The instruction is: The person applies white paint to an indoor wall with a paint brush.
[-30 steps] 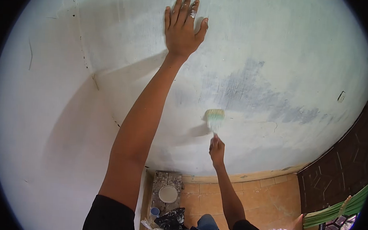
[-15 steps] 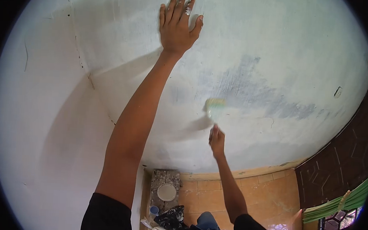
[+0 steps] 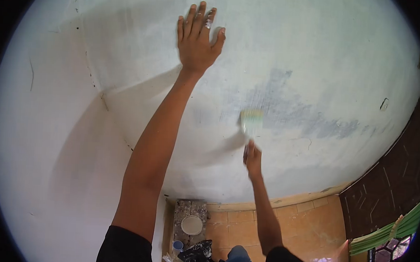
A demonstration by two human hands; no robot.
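Flat against the wall lies my left hand, fingers spread, with white paint smears on one finger. Lower and to the right, my right hand grips the handle of a wide paintbrush. The brush points upward, its pale bristles at the wall by the left end of a grey-blue patch. Around that patch the wall is whitish, with streaky brush marks. Motion slightly blurs the brush.
A paint-spattered bench stands below in the corner, bearing a round pale container. Near it are a blue cup and a black plastic bag. Orange floor tiles, a dark door and a green curtain lie lower right.
The paintbrush and my right hand have shifted slightly to the right along the wall. My left hand stays spread on the wall; the whole view has tilted a little.
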